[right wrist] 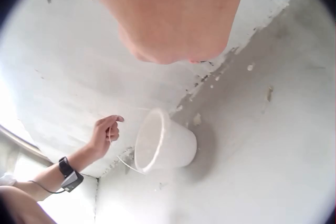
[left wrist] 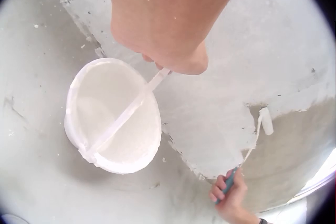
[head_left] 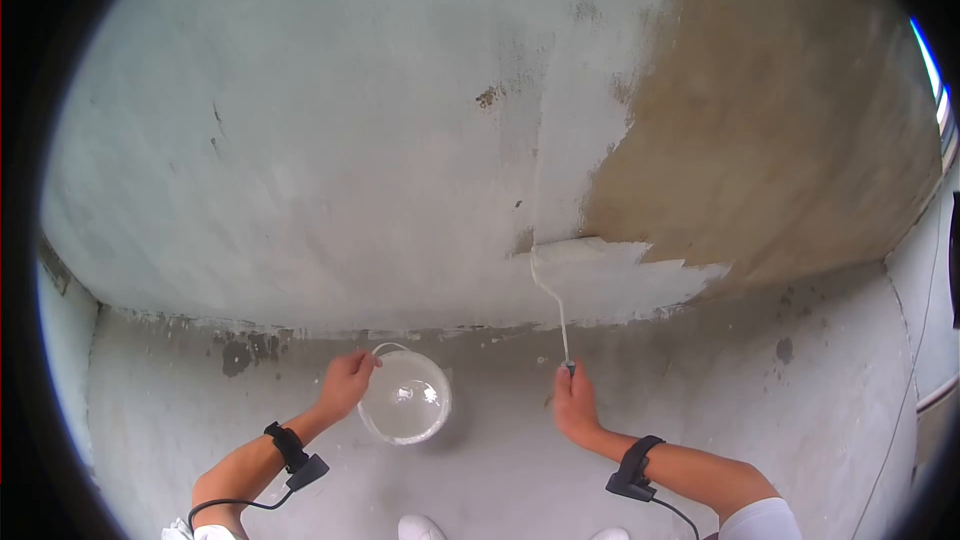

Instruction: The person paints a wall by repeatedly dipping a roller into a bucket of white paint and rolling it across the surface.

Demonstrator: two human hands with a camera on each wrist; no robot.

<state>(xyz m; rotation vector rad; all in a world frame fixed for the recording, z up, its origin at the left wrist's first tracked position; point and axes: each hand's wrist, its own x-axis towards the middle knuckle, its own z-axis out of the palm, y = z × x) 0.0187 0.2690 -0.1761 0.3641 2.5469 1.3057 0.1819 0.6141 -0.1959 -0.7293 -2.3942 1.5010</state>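
My left hand (head_left: 348, 382) grips the handle of a white bucket (head_left: 447, 410) holding glossy white liquid. In the left wrist view the bucket (left wrist: 71, 113) hangs tilted from its handle (left wrist: 126, 115), below the left hand (left wrist: 163, 40). My right hand (head_left: 575, 405) is curled round the grip of a paint roller; in the left wrist view that grip (left wrist: 227, 186) is blue-green. The white roller head (head_left: 572, 249) touches the wall at the lower edge of the white coat. The right wrist view hides the roller behind the right hand (right wrist: 173, 29).
The wall is coated white (head_left: 350, 140) on the left and bare brown (head_left: 760, 110) on the right. Dark wet spots (head_left: 236, 358) mark the grey floor (head_left: 510, 460) along the wall's foot. Two white shoe tips (head_left: 420, 528) show at the bottom. A thin cable (head_left: 905, 390) runs at the right.
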